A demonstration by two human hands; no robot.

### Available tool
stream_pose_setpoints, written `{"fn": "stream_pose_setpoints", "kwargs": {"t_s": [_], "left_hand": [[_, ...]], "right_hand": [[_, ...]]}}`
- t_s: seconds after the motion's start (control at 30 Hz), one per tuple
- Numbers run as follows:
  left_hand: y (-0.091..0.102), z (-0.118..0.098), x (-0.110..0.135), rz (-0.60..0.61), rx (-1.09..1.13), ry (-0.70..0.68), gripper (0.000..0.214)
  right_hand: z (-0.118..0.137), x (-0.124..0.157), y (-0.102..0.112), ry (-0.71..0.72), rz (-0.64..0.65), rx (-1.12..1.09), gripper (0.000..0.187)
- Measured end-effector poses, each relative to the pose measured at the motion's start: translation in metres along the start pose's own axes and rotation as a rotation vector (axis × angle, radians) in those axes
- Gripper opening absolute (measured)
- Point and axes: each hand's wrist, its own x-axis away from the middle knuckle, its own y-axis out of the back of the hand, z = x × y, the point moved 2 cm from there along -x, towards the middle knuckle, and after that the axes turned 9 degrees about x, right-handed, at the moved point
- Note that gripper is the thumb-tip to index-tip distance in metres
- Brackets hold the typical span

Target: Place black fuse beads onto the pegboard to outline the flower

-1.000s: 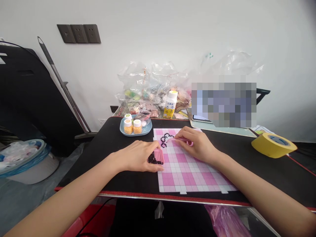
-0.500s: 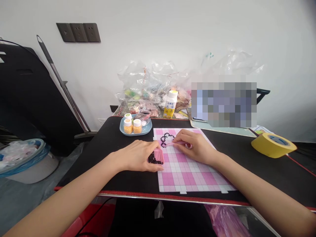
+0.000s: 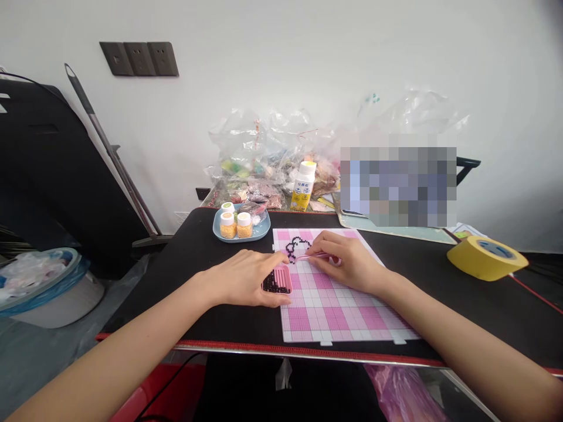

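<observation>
A small pink ridged tray (image 3: pixel 284 278) of black beads (image 3: pixel 273 284) sits at the left edge of a pink-and-white checked pegboard (image 3: pixel 316 319). My left hand (image 3: pixel 248 278) is closed around that tray, thumb on the near side and fingers on the far side. Pink tweezers (image 3: pixel 313 255) are pinched in my right hand (image 3: pixel 347 261), which rests over the upper part of the board. Their tips point left, to the lower end of a curved outline of black beads (image 3: pixel 300 240) on the board. Whether a bead is between the tips is too small to tell.
Behind my left hand, a blue plate (image 3: pixel 253 235) holds several small jars. A white-and-yellow bottle (image 3: pixel 303 186) and plastic bags (image 3: pixel 246 140) stand at the back. To the right lies a yellow tape roll (image 3: pixel 481 261). A bin (image 3: pixel 53 299) is on the floor at left.
Both hands stay almost where they were, still holding the tray and the tweezers. The tweezer tips have shifted very slightly at the lower end of the bead outline.
</observation>
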Motion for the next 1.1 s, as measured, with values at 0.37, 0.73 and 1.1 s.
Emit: {"fn": "stream_pose_setpoints", "kwargs": {"t_s": [0.37, 0.73, 1.1], "left_hand": [[-0.0011, 0.0008, -0.001, 0.001, 0.024, -0.04, 0.064], [-0.0016, 0.0022, -0.0014, 0.008, -0.003, -0.044, 0.065], [-0.0012, 0.0016, -0.0021, 0.025, -0.004, -0.034, 0.066]], "right_hand": [[-0.0011, 0.0007, -0.0012, 0.043, -0.025, 0.057, 0.018], [-0.0013, 0.0009, -0.0012, 0.043, -0.015, 0.061, 0.017], [-0.0014, 0.0009, -0.0011, 0.037, 0.0, 0.049, 0.017]]}}
